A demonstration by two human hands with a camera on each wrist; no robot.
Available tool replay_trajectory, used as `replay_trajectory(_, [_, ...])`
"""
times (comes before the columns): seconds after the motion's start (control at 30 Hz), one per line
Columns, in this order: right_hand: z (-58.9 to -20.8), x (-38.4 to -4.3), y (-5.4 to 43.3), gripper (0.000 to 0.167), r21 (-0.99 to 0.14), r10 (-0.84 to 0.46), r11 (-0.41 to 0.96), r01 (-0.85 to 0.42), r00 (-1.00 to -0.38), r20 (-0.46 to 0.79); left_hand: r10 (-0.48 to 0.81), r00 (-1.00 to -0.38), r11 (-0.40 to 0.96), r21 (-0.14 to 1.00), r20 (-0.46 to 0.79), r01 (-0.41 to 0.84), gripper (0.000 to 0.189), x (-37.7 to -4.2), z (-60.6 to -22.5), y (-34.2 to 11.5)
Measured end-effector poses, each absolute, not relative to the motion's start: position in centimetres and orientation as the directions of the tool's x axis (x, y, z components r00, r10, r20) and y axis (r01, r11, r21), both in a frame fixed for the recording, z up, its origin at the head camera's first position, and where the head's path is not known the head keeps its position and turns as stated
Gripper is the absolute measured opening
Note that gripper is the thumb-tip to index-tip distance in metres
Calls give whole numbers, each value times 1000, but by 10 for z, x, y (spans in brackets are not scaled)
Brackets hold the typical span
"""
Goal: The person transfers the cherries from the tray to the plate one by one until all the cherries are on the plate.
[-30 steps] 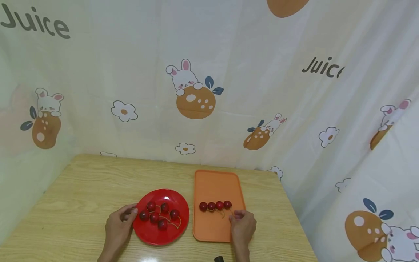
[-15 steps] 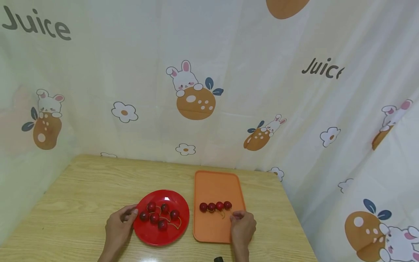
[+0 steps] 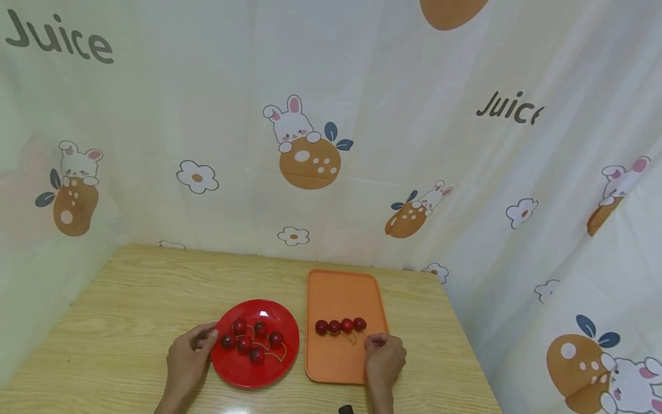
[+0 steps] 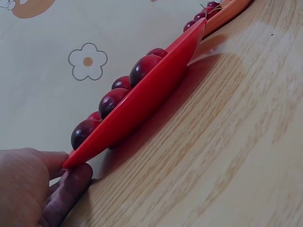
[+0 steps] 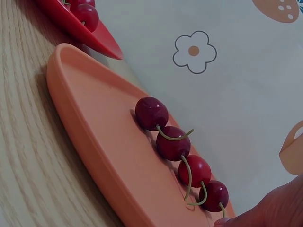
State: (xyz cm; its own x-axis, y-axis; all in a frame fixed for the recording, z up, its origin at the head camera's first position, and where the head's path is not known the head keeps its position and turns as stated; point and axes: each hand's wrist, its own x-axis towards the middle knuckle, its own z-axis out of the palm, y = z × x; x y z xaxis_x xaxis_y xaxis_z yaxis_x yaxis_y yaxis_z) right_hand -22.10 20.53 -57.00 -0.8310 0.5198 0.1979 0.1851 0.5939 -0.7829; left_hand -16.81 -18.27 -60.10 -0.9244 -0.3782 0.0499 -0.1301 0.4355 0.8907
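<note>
In the head view a red plate (image 3: 253, 376) bears several dark red cherries (image 3: 243, 345) with stems. My left hand (image 3: 187, 359) pinches its left rim, thumb on top and fingers below, as the left wrist view shows. To the right lies an orange tray (image 3: 336, 293), with a row of several cherries (image 3: 334, 327) across its middle. At the tray's right edge my right hand (image 3: 384, 359) pinches the stem of the rightmost cherry (image 5: 214, 195). The thumb covers the stem's end in the right wrist view, and the other fingers are hidden there.
Both plate and tray stand on a wood-grain table (image 3: 155, 287), with a narrow gap between them. A printed curtain (image 3: 233, 115) hangs behind and at the sides. A small black object (image 3: 346, 409) pokes in at the bottom edge.
</note>
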Motion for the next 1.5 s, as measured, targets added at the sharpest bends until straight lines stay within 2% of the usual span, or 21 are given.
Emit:
replay_trajectory(0.2, [-569,-221,209,10,-759,516,623,191,-829,215,-377,-925,437,889,43,-136,27,-169,-604,-184])
replay_trajectory(0.63, [-571,-223,212,9,-782,513,594,191,-838,185,-373,-926,436,892,54,-124,26,-170,-604,-184])
replay_trajectory(0.97, [-565,-222,214,6,-815,524,529,235,-846,96,-365,-931,430,891,25,-145,28,-169,-603,-184])
replay_trajectory(1.5, [-564,-222,215,6,-859,533,467,207,-841,87,-363,-931,445,886,46,-130,28,-168,-602,-184])
